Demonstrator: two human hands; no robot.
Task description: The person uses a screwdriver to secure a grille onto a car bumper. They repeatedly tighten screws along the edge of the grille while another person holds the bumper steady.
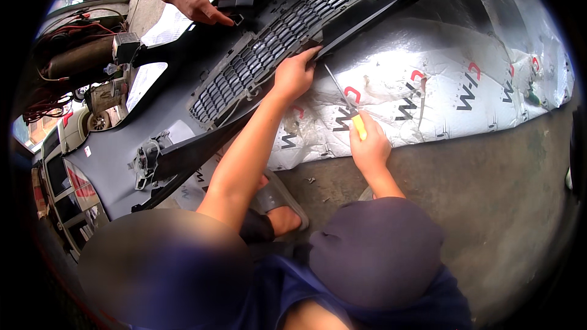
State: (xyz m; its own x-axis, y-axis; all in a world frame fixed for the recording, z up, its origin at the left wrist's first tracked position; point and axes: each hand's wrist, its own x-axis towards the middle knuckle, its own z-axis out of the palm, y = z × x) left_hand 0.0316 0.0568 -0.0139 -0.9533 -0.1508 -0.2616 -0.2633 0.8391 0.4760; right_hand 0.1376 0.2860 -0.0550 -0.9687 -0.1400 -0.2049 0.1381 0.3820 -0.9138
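Observation:
In the head view my right hand [370,151] is closed round the yellow handle of a screwdriver [358,127]. Its long thin shaft points up and left, with the tip just short of the black bumper's edge. My left hand [296,74] grips the edge of a black trim strip [354,32] below the grille, its fingers partly hidden. The honeycomb grille [269,47] is set in a large dark car bumper [174,95] that lies slantwise before me.
Silver foil sheeting [440,95] lies under the bumper on the concrete floor [489,189]. Another person's hand [199,2] reaches in at the upper left, by a small black bracket [243,1]. A lamp-like fitting [150,157] sits at the bumper's near end. Gas cylinders [79,58] stand far left.

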